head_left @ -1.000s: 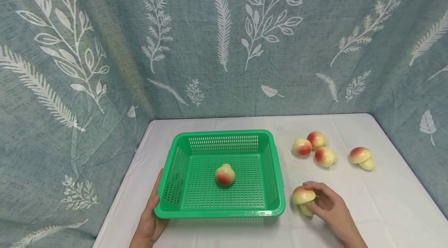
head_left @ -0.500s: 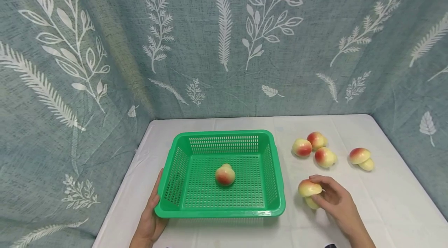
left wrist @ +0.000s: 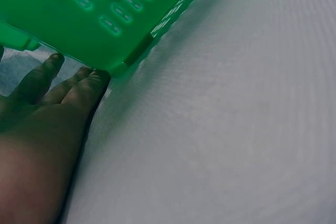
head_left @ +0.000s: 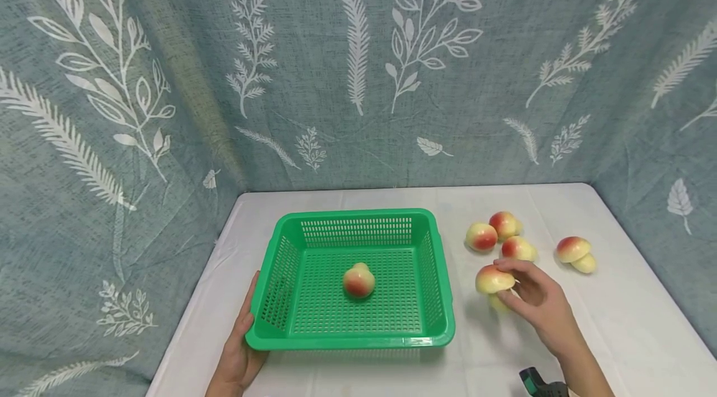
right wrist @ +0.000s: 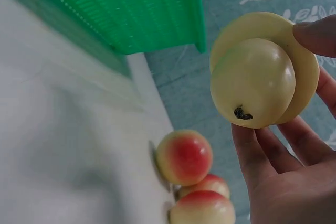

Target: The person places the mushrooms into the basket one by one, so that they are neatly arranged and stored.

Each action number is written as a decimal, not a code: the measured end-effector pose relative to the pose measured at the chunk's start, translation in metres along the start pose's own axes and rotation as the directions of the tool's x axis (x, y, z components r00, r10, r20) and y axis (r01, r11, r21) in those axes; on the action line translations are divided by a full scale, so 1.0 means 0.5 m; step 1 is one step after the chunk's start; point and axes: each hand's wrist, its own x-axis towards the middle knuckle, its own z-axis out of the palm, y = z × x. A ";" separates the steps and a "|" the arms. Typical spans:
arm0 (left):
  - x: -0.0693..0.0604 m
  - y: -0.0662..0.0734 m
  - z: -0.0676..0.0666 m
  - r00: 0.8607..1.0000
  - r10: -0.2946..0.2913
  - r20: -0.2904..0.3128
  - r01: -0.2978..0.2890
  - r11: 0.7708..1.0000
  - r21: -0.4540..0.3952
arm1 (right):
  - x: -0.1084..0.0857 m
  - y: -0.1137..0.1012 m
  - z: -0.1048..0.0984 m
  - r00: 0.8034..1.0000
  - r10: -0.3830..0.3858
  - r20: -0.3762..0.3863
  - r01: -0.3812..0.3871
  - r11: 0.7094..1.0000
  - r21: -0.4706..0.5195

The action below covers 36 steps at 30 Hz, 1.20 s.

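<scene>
Basket [head_left: 353,343], one: my left hand [head_left: 239,347] is touching it, fingers extended. Mushrooms [head_left: 494,279], six: one lying inside, four on the tabletop [head_left: 627,322], one my right hand [head_left: 539,298] is pinching.

Mushroom [head_left: 494,280] pinched at the cap in my right hand [head_left: 534,300], held just above the white table [head_left: 392,378]. Glossy, domed cap red fading to yellow; pale yellow rounded stem, small dark mark at its end. Cap up, stem below. Right of the basket [head_left: 358,342], not touching it. Basket: green, rectangular, perforated, upright on the table; my left hand [head_left: 238,347] on its near left corner.
</scene>
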 end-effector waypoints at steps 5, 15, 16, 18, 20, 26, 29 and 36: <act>0.001 0.002 0.000 1.000 -0.015 -0.011 0.015 1.000 0.009 | 0.014 -0.010 -0.004 0.999 -0.032 -0.002 0.032 0.999 0.040; 0.004 0.002 0.000 1.000 -0.016 -0.017 0.016 1.000 0.006 | 0.043 -0.018 -0.007 0.989 -0.140 0.042 0.131 0.976 0.174; 0.005 0.002 0.000 1.000 -0.017 -0.019 0.017 1.000 0.003 | 0.046 -0.020 -0.007 0.989 -0.139 0.043 0.129 0.975 0.180; 0.006 0.002 0.001 1.000 -0.019 -0.022 0.019 1.000 0.001 | 0.053 -0.023 -0.008 0.988 -0.145 0.054 0.132 0.973 0.190; 0.006 0.001 0.001 1.000 -0.019 -0.024 0.019 1.000 0.003 | 0.057 -0.025 -0.009 0.988 -0.143 0.060 0.129 0.971 0.199; 0.005 0.001 0.001 1.000 -0.015 -0.025 0.015 1.000 0.007 | 0.064 -0.032 -0.004 0.987 -0.145 0.062 0.129 0.967 0.218; 0.004 0.001 0.000 1.000 -0.013 -0.026 0.013 1.000 0.010 | 0.071 -0.036 0.000 0.986 -0.151 0.070 0.132 0.966 0.222; 0.002 -0.003 -0.003 1.000 -0.014 -0.013 0.014 1.000 0.003 | 0.091 -0.048 0.008 0.987 -0.148 0.070 0.136 0.978 0.155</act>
